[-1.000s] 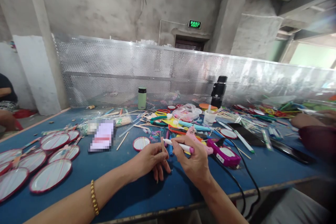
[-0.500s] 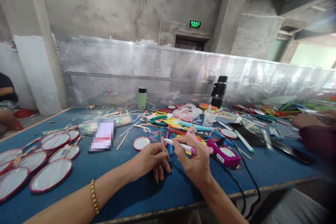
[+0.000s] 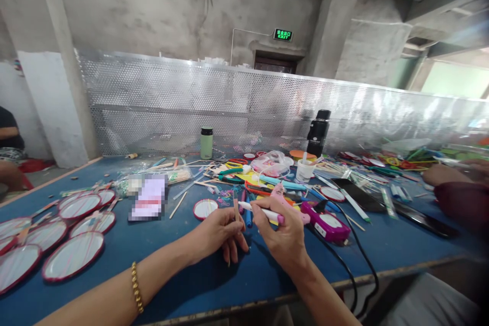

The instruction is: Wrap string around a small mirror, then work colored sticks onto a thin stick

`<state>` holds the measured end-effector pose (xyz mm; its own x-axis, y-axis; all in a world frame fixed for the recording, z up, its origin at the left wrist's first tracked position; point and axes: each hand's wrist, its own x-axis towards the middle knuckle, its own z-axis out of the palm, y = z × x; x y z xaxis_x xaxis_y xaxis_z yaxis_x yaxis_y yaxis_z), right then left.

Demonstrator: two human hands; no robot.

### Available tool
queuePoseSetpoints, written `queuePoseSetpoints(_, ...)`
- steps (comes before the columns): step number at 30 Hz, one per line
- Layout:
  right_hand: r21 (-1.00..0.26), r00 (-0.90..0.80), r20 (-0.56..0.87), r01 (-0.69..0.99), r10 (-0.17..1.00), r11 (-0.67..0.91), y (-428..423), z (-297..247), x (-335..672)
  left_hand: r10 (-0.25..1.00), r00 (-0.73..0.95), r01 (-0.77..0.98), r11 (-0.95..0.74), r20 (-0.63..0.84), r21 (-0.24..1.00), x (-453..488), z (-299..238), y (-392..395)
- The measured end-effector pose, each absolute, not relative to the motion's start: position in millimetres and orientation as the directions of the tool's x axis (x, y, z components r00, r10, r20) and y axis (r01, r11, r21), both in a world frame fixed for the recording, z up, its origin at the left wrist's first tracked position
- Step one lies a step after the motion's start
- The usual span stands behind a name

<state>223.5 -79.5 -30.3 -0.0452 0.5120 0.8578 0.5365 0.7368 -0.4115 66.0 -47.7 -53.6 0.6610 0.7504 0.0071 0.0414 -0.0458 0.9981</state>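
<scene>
My left hand (image 3: 219,234) pinches a thin wooden stick (image 3: 236,206) upright just above the blue table (image 3: 164,265). My right hand (image 3: 280,232) grips a white marker with a pink cap (image 3: 262,211), its tip pointing left and touching the stick. A gold bead bracelet (image 3: 136,288) sits on my left wrist. A pink glue gun (image 3: 284,198) lies just behind my right hand.
Several red-rimmed round fans (image 3: 72,254) lie at the left. A magenta device (image 3: 324,221) with a black cable (image 3: 351,270) sits right of my hands. A green flask (image 3: 207,143), black bottle (image 3: 318,133), white cup (image 3: 305,169) stand further back. Another person's arm (image 3: 454,188) rests at right.
</scene>
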Motion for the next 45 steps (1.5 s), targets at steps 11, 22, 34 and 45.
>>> queuePoseSetpoints(11, -0.419, -0.071, 0.844, 0.53, 0.531, 0.737, -79.2, -30.0, 222.8, 0.75, 0.662, 0.037, -0.051, 0.014, 0.998, 65.5, -52.6, -48.0)
queuePoseSetpoints(22, -0.413, -0.078, 0.844, 0.537, 0.531, 0.735, -79.8, -32.1, 223.5, 0.751, 0.661, 0.04, -0.05, 0.011, 0.998, 66.1, -51.2, -49.8)
queuePoseSetpoints(34, -0.411, -0.083, 0.844, 0.534, 0.53, 0.739, -79.7, -31.9, 223.4, 0.748, 0.663, 0.032, -0.048, 0.015, 0.998, 65.8, -53.6, -48.1)
queuePoseSetpoints(45, -0.407, -0.07, 0.852, 0.535, 0.518, 0.74, -79.0, -31.2, 223.3, 0.75, 0.661, 0.021, -0.046, 0.021, 0.999, 66.0, -56.7, -46.2)
